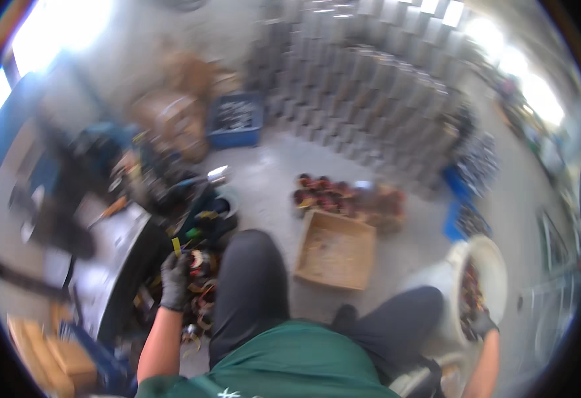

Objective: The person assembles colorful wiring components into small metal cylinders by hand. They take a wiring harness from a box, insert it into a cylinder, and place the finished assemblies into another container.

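Observation:
My left hand (174,284), in a grey glove, is raised at the left beside my knee. Its fingers are closed, and a small yellow strip (176,247) sticks up from them. Below and beside it lies a heap of dark parts with reddish, coppery windings (201,295). Far to the right, my gloved right hand (483,324) reaches into the mouth of a tilted white bucket (495,255). Similar coppery parts (471,292) fill the inside, and the hand touches them. Blur and the parts hide its fingers.
A cardboard box (333,285) sits on the floor between my knees, with rows of coppery parts (320,192) behind it. Stacked grey metal pieces (370,99) line the back. A blue crate (236,138) stands back left, near a metal-topped machine (108,265).

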Motion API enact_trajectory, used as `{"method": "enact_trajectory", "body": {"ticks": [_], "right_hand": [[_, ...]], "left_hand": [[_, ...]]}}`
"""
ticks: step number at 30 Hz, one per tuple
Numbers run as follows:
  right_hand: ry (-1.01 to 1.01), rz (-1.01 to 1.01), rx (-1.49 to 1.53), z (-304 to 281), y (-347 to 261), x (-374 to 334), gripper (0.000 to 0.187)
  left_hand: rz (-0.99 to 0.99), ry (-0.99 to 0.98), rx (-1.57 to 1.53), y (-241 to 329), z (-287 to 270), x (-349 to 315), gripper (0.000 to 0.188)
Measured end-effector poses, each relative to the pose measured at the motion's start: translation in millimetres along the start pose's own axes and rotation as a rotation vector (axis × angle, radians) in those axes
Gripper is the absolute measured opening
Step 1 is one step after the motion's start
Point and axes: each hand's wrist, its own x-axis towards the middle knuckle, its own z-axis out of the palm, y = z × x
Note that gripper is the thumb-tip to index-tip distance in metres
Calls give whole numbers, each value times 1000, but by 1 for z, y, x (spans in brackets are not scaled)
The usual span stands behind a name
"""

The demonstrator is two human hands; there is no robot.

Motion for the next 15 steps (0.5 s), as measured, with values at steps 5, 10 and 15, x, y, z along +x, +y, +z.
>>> {"method": "enact_trajectory", "body": {"ticks": [5,10,15], "right_hand": [[378,46,631,-40,-6,11,40],[214,-14,173,-91,-117,74,28],[93,133,77,-108,-95,101,33]], "left_hand": [[-252,243,44,-57,-73,-48,14],[-539,560,-18,-129,-151,-105,16],[-555,643,-78,-127,-170,-117,16]]}}
